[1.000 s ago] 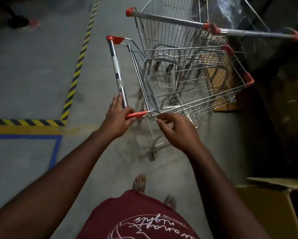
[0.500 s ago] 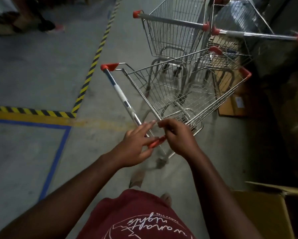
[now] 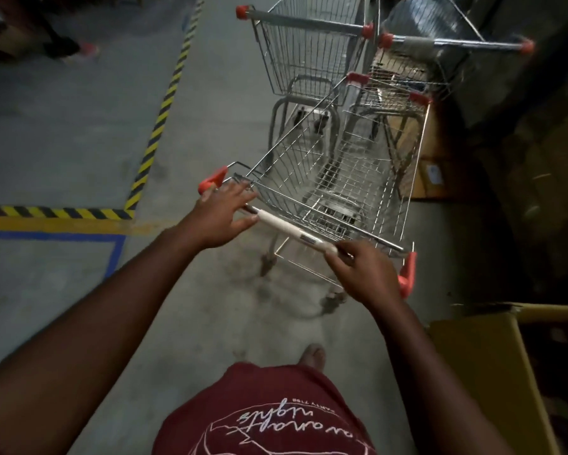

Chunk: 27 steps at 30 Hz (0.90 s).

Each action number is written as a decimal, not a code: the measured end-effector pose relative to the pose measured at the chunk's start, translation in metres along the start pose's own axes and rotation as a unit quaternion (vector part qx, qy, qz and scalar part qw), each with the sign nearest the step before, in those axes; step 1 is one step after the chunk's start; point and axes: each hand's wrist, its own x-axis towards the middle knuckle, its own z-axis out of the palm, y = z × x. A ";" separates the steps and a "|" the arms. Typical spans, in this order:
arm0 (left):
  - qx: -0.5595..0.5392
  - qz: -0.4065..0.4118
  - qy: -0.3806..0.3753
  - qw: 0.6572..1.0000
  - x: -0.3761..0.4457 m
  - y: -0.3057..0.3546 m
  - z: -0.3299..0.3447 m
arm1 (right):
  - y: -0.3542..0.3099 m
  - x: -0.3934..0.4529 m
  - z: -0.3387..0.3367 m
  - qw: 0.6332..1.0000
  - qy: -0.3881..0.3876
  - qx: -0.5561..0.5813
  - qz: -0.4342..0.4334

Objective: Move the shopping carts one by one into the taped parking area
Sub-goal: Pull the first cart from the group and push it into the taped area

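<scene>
My right hand (image 3: pixel 363 274) grips handlebar (image 3: pixel 295 234) of near shopping cart (image 3: pixel 338 192); my left hand (image 3: pixel 225 213) rests loose-fingered on far-left end, steering. Cart on floor, right of hazard-taped parking area (image 3: pixel 151 133), two carts (image 3: pixel 312 57) beyond.

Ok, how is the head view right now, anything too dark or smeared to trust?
Head view: right side falls into deep shadow; the cardboard box stays dim. The left hand and floor under the cart are motion-smeared. Wide-angle bends the striped tape. No glare.
</scene>
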 end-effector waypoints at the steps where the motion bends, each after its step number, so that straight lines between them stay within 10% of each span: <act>1: 0.003 0.021 -0.002 1.000 -0.003 -0.005 0.006 | 0.002 -0.005 0.001 1.000 0.014 0.008 0.020; 8: -0.097 0.093 0.119 0.984 -0.060 -0.008 0.046 | 0.000 -0.056 0.026 0.982 0.163 -0.039 0.084; 27: -0.153 -0.074 0.253 0.952 -0.395 0.049 0.114 | -0.018 -0.262 0.058 0.985 0.090 -0.054 -0.135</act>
